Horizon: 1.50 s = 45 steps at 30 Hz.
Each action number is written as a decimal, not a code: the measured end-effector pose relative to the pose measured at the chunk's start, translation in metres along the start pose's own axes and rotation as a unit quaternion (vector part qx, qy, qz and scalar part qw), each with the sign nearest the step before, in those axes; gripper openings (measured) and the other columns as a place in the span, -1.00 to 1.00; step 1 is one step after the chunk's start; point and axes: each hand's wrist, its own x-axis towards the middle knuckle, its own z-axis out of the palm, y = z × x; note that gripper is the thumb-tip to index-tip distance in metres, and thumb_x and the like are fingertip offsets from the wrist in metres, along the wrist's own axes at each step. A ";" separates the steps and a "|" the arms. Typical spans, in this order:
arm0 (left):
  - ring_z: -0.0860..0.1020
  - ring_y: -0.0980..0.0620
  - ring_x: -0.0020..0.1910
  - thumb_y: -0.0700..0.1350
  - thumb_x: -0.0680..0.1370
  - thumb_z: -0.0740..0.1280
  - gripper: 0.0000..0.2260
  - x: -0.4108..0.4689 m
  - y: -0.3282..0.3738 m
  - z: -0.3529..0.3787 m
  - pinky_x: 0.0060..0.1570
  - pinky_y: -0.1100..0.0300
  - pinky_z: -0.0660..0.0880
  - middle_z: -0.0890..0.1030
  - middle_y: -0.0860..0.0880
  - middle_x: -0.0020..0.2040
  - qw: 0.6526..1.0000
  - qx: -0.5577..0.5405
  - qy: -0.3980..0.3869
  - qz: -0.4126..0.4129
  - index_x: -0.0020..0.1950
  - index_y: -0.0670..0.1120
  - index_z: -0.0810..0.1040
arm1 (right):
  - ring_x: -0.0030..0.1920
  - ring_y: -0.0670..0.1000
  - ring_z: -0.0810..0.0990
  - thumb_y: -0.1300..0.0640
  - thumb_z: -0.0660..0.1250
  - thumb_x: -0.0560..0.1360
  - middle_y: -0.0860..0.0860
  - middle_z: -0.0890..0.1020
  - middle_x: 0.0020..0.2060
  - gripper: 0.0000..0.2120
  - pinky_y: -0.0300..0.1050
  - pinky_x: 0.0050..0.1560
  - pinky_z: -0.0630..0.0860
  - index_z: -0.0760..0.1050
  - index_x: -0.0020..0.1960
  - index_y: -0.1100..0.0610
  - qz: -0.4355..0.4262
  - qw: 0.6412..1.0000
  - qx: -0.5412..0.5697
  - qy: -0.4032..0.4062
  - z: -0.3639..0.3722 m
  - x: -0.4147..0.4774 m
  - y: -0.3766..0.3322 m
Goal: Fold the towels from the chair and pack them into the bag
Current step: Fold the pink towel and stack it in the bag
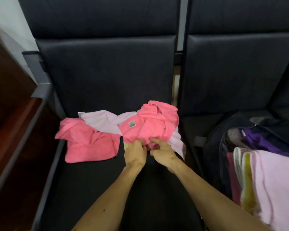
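— Where is this?
— A row of dark padded seats. The left chair (107, 77) bears a heap of towels, and a brown wooden surface (10, 100) stands beside it on the left.
— And the hands?
— The person's left hand (135, 153) and right hand (162, 152) sit close together, fingers curled into the near edge of a crumpled bright pink towel (153, 124).
— The other towels?
— A pale pink towel (103, 122) lies partly under it, and a second bright pink towel (88, 144) lies rumpled to the left. On the next seat the dark bag (223, 130) stands open, with folded towels (274, 177) stacked inside.
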 end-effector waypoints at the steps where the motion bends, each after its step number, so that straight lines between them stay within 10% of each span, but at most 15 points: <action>1: 0.56 -0.16 0.03 -0.14 0.62 0.22 -0.82 -0.001 -0.001 0.000 -0.06 0.06 0.49 0.49 -0.02 -0.01 1.000 -0.017 0.003 0.006 0.16 -0.04 0.56 | 0.22 -0.07 0.47 0.36 0.26 0.52 0.01 0.50 0.33 -0.45 -0.24 0.28 0.40 0.38 0.46 0.04 -0.007 1.000 -0.003 0.011 0.000 -0.001 0.001; 13: 0.55 0.16 -0.19 -0.16 0.62 0.25 -0.91 -0.060 0.065 -0.105 -0.21 0.34 0.42 0.59 0.06 -0.16 0.953 -0.208 0.094 0.199 -0.05 -0.02 0.51 | 0.06 0.08 0.65 0.11 0.14 0.68 0.12 0.65 0.13 -0.72 -0.07 0.07 0.61 0.52 0.31 0.09 -0.100 0.983 0.137 0.075 -0.039 -0.084 -0.078; 16: 0.55 0.09 -0.25 -0.21 0.61 0.27 -0.86 -0.098 0.103 -0.162 -0.25 0.27 0.46 0.59 0.01 -0.26 0.922 -0.240 0.144 0.266 -0.14 -0.04 0.49 | 0.01 0.02 0.69 0.16 0.17 0.66 0.00 0.60 0.20 -0.60 0.01 0.02 0.66 0.35 0.43 -0.17 -0.188 0.975 0.097 0.066 -0.059 -0.118 -0.104; 27: 0.54 0.14 -0.27 -0.17 0.60 0.28 -0.86 -0.239 0.181 -0.308 -0.20 0.15 0.51 0.60 0.10 -0.28 0.848 -0.314 0.235 0.357 -0.14 0.00 0.49 | -0.27 0.06 0.69 0.18 0.34 0.57 0.10 0.71 -0.13 -0.84 -0.15 -0.32 0.55 0.56 0.14 0.07 -0.315 0.943 0.084 0.068 -0.104 -0.290 -0.189; 30: 0.56 -0.01 -0.23 -0.10 0.60 0.26 -0.88 -0.278 0.188 -0.338 -0.10 -0.12 0.56 0.59 -0.01 -0.26 0.832 -0.356 0.230 0.357 -0.14 0.03 0.48 | -0.27 -0.01 0.66 0.17 0.38 0.55 0.10 0.71 -0.14 -0.89 -0.20 -0.30 0.54 0.60 0.08 0.10 -0.331 0.939 0.033 0.090 -0.110 -0.333 -0.196; 36: 0.52 -0.03 -0.21 -0.16 0.63 0.23 -0.84 -0.355 0.195 -0.377 -0.16 0.00 0.47 0.55 -0.05 -0.21 0.815 -0.385 0.218 0.375 -0.14 -0.02 0.47 | -0.12 -0.17 0.59 0.10 0.34 0.58 -0.08 0.66 -0.11 -0.91 -0.22 -0.05 0.49 0.61 0.01 0.06 -0.399 0.910 -0.004 0.114 -0.107 -0.398 -0.200; 41: 0.42 0.07 -0.33 -0.14 0.61 0.25 -0.77 -0.391 0.179 -0.389 -0.31 0.17 0.35 0.48 0.05 -0.33 0.821 -0.392 0.202 0.364 -0.25 -0.03 0.50 | 0.01 0.11 0.66 0.16 0.17 0.59 0.16 0.68 -0.01 -0.83 0.08 0.09 0.58 0.51 0.04 0.19 -0.378 0.912 0.144 0.065 -0.107 -0.437 -0.200; 45: 0.28 0.10 -0.45 -0.16 0.59 0.21 -0.76 -0.418 0.154 -0.390 -0.48 0.26 0.30 0.31 0.03 -0.40 0.851 -0.411 0.072 0.320 -0.28 -0.05 0.39 | -0.21 0.05 0.55 0.16 0.12 0.59 0.09 0.59 -0.21 -0.79 -0.03 -0.20 0.46 0.52 -0.05 0.15 -0.353 0.883 0.302 0.064 -0.118 -0.461 -0.201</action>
